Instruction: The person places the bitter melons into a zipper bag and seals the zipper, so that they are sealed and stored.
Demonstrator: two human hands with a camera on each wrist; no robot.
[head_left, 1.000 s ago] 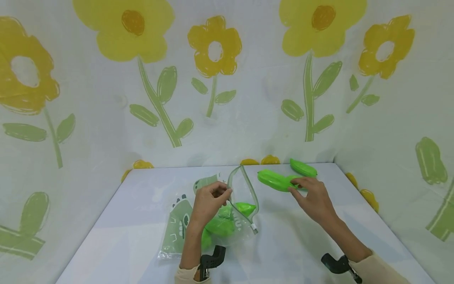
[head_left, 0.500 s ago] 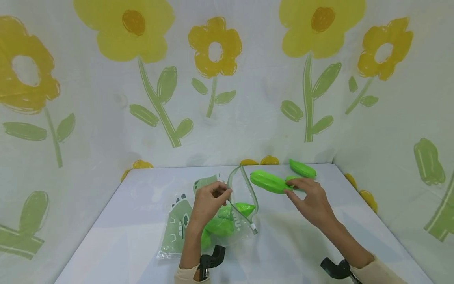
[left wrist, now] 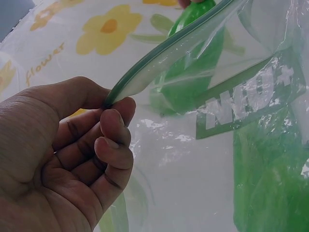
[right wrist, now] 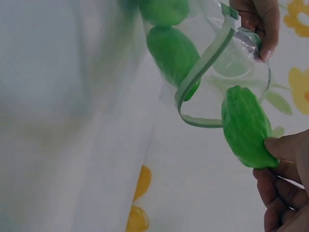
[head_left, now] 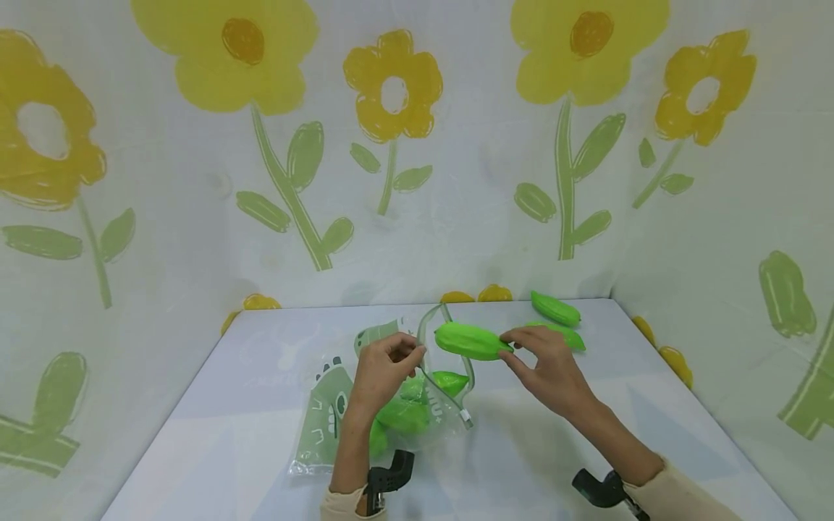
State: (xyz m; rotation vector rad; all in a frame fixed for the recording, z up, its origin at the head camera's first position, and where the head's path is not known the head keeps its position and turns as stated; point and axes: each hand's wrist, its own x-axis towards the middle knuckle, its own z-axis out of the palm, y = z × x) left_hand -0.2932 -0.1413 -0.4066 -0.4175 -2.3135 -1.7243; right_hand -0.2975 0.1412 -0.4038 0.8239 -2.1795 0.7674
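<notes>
My left hand [head_left: 384, 370] pinches the green zip rim of a clear zip bag [head_left: 322, 420] printed with a green cartoon creature. The bag's mouth stands open toward the right, its slider hanging at the lower corner. Several bright green ridged shapes [head_left: 405, 418] lie inside. My right hand [head_left: 552, 373] pinches one end of a green ridged cucumber-like vegetable [head_left: 470, 341], its far end pointing left and overlapping the bag's mouth in the head view. In the right wrist view the vegetable [right wrist: 245, 128] is right at the zip rim [right wrist: 200, 70].
Two more green vegetables lie at the back right of the white table [head_left: 215, 427]: one [head_left: 556, 309] near the far edge, another [head_left: 569, 337] just in front of it, partly behind my right hand. A flower-printed cloth wall [head_left: 456, 239] surrounds the table's back and sides.
My right hand has drawn the green vegetable leftward, away from the other two, up to the bag's mouth. The left hand and the bag have stayed in place.
</notes>
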